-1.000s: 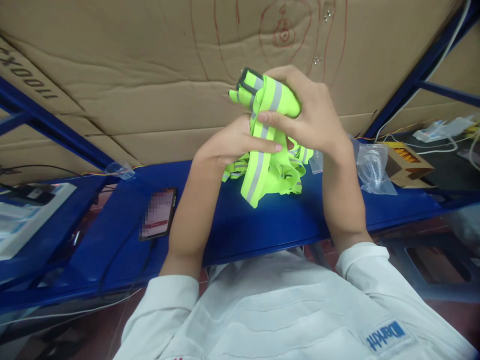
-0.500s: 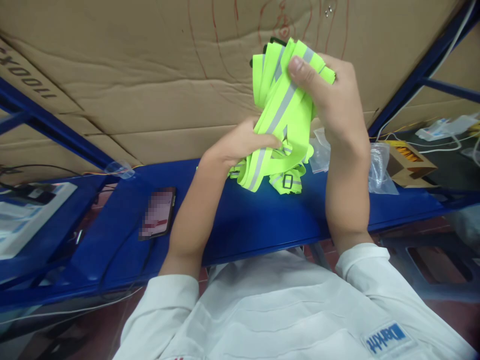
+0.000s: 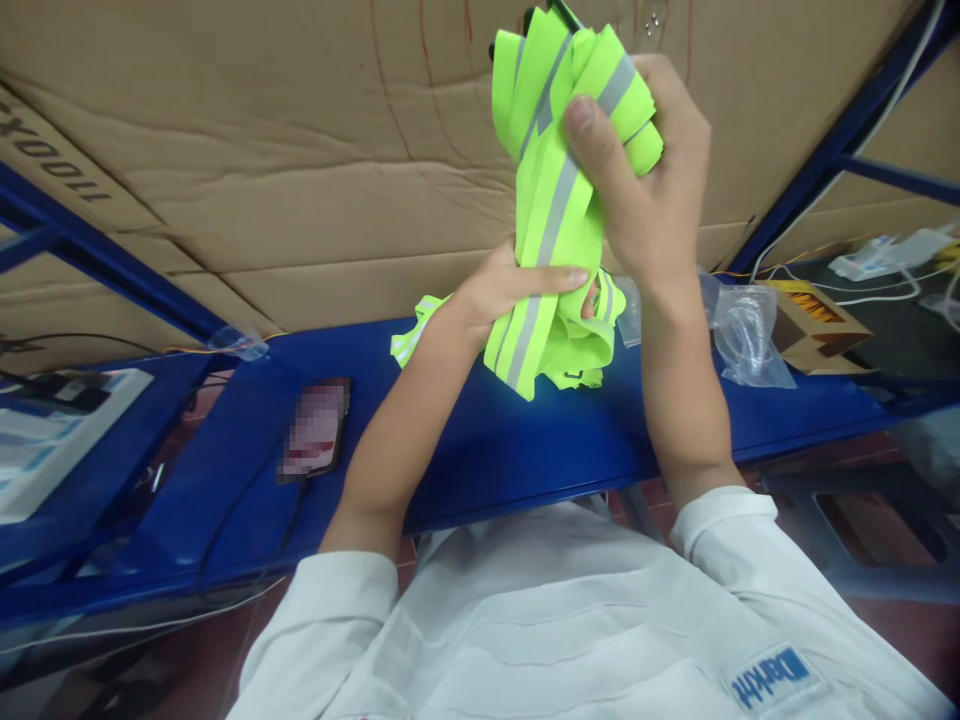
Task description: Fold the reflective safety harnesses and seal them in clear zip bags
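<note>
A folded bundle of neon-yellow reflective straps (image 3: pixel 559 215) with grey stripes hangs between my two hands above the blue table. My right hand (image 3: pixel 652 180) grips its upper part, thumb pressed across the front layer. Lower down, my left hand (image 3: pixel 517 290) is closed round the straps, with the thumb lying over them. Black plastic parts (image 3: pixel 562 14) show at the bundle's top edge. More yellow strap (image 3: pixel 414 330) lies on the table behind my left wrist, and a loose bunch with a dark buckle (image 3: pixel 574 377) is under the hands.
A phone (image 3: pixel 315 428) lies on the blue table (image 3: pixel 525 450) at left. Clear plastic bags (image 3: pixel 750 335) and an open cardboard box (image 3: pixel 821 325) are at right. A cardboard wall (image 3: pixel 300 150) rises behind, between blue frame bars (image 3: pixel 112 255). A stool (image 3: pixel 862 530) stands at lower right.
The bundle's top and my right hand have risen slightly. My left hand has shifted a little right, its thumb now farther across the straps. The dark buckle below is more covered.
</note>
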`<state>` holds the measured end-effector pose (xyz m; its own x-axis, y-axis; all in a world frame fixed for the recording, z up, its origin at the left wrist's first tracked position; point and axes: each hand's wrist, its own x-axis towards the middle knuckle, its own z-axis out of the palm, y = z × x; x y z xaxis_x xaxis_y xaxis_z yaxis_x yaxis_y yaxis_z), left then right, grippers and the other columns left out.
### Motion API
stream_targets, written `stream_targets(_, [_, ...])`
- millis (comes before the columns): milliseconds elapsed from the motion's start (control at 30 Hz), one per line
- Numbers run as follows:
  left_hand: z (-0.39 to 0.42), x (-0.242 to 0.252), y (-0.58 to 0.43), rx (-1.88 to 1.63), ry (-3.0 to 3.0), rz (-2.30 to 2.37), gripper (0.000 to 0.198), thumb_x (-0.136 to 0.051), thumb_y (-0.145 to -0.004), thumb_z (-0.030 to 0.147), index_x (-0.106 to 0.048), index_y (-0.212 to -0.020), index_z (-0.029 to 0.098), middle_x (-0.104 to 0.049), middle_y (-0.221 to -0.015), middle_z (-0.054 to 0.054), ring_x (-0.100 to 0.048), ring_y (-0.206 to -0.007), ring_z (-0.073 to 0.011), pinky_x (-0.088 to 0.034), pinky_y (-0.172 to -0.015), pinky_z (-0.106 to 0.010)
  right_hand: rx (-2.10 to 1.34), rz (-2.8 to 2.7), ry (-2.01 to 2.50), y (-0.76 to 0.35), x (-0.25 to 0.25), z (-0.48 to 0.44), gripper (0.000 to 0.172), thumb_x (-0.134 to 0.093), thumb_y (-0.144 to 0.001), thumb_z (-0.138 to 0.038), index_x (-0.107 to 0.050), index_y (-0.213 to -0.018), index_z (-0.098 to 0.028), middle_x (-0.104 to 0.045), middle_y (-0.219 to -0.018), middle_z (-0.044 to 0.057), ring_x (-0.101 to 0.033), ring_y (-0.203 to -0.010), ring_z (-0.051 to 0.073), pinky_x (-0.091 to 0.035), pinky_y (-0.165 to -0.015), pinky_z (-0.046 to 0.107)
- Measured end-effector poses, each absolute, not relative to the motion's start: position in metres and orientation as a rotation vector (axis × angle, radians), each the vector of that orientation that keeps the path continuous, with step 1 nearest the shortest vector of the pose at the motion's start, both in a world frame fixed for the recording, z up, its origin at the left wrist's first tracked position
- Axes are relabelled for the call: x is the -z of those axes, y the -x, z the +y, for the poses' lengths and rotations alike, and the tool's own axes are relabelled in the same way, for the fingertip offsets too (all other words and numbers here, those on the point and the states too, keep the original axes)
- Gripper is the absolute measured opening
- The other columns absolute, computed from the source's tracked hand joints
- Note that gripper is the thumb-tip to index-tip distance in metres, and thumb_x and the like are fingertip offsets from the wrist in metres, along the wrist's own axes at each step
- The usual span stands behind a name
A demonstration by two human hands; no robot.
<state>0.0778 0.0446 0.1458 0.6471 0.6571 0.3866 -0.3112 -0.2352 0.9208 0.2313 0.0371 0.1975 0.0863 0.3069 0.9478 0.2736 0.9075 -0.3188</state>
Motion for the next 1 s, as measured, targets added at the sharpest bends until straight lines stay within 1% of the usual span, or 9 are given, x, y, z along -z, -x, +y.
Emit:
stream_targets(167, [0.045, -0.149, -0.069, -0.822, -1.545, 0.296, 0.058, -0.108, -0.066, 0.048, -0.071, -0.099, 0.017, -0.076, -0.09, -0.005, -0.08, -0.094, -0.026, -0.07, -0.083, -0.034, 0.019, -1.593, 0.513, -0.239, -0.201, 0.027, 0.019, -0.073, -0.102, -0.039, -0.069, -0.1, -0.021, -0.07, -0.091, 0.001, -0.063, -0.084, 0.018, -0.048, -0.079, 0.031])
stream_targets(300, [0.041, -0.149, -0.077, -0.789, -1.588, 0.241, 0.05, -0.103, -0.07, 0.049, -0.069, -0.091, 0.018, -0.077, -0.092, -0.005, -0.081, -0.097, -0.0273, -0.07, -0.09, -0.04, 0.005, -1.57, 0.56, -0.235, -0.204, 0.016, 0.016, -0.076, -0.101, -0.033, -0.069, -0.107, -0.02, -0.074, -0.108, 0.003, -0.065, -0.096, 0.02, -0.05, -0.093, 0.032])
stream_targets(400, [0.039, -0.149, -0.081, -0.795, -1.608, 0.213, 0.051, -0.1, -0.075, 0.053, -0.063, -0.087, 0.019, -0.078, -0.098, -0.008, -0.082, -0.099, -0.0299, -0.07, -0.096, -0.047, -0.056, -1.562, 0.576, -0.237, -0.207, 0.014, 0.016, -0.077, -0.099, -0.034, -0.069, -0.102, -0.02, -0.071, -0.098, 0.003, -0.06, -0.089, 0.019, -0.047, -0.086, 0.033])
stream_targets(500, [0.044, -0.148, -0.073, -0.726, -1.71, 0.279, 0.051, -0.099, -0.079, 0.053, -0.068, -0.101, 0.018, -0.078, -0.09, -0.007, -0.081, -0.084, -0.0271, -0.071, -0.084, -0.044, -0.189, -1.583, 0.577, -0.239, -0.209, 0.01, 0.019, -0.076, -0.098, -0.036, -0.067, -0.092, -0.021, -0.063, -0.085, 0.001, -0.055, -0.08, 0.018, -0.042, -0.077, 0.032])
stream_targets(633, [0.056, -0.149, -0.059, -0.715, -1.881, 0.341, 0.051, -0.1, -0.078, 0.055, -0.079, -0.105, 0.017, -0.078, -0.084, -0.006, -0.08, -0.084, -0.0252, -0.069, -0.085, -0.038, -0.393, -1.506, 0.606, -0.237, -0.211, -0.001, 0.052, -0.082, -0.096, -0.065, -0.062, -0.076, -0.021, -0.056, -0.075, 0.0, -0.049, -0.07, 0.016, -0.037, -0.067, 0.032])
stream_targets(700, [0.056, -0.151, -0.057, -0.746, -1.935, 0.351, 0.049, -0.098, -0.081, 0.058, -0.081, -0.103, 0.017, -0.079, -0.086, -0.007, -0.08, -0.088, -0.0263, -0.069, -0.089, -0.038, -0.566, -1.443, 0.562, -0.237, -0.211, -0.001, 0.056, -0.088, -0.088, -0.071, -0.064, -0.079, -0.021, -0.059, -0.077, 0.001, -0.052, -0.072, 0.017, -0.039, -0.066, 0.032])
stream_targets(800, [0.047, -0.159, -0.057, -0.787, -2.01, 0.326, 0.043, -0.091, -0.089, 0.056, -0.082, -0.105, 0.018, -0.08, -0.09, -0.007, -0.08, -0.093, -0.0268, -0.068, -0.093, -0.039, -0.804, -1.43, 0.414, -0.241, -0.21, 0.009, 0.05, -0.092, -0.085, -0.062, -0.063, -0.094, -0.023, -0.066, -0.091, 0.004, -0.062, -0.085, 0.021, -0.05, -0.073, 0.032])
stream_targets(933, [0.039, -0.167, -0.051, -0.88, -2.139, 0.364, 0.039, -0.086, -0.093, 0.054, -0.081, -0.106, 0.018, -0.08, -0.099, -0.008, -0.079, -0.102, -0.0301, -0.067, -0.1, -0.044, -0.832, -1.524, 0.48, -0.246, -0.207, 0.023, 0.051, -0.085, -0.085, -0.067, -0.053, -0.089, -0.028, -0.067, -0.096, 0.003, -0.064, -0.088, 0.023, -0.056, -0.075, 0.034])
stream_targets(1000, [0.042, -0.167, -0.043, -0.895, -2.24, 0.422, 0.038, -0.087, -0.091, 0.052, -0.081, -0.105, 0.018, -0.081, -0.106, -0.009, -0.077, -0.111, -0.0331, -0.064, -0.108, -0.048, -0.856, -1.6, 0.599, -0.246, -0.204, 0.021, 0.05, -0.082, -0.084, -0.073, -0.059, -0.089, -0.028, -0.07, -0.096, 0.005, -0.066, -0.086, 0.024, -0.055, -0.072, 0.036])
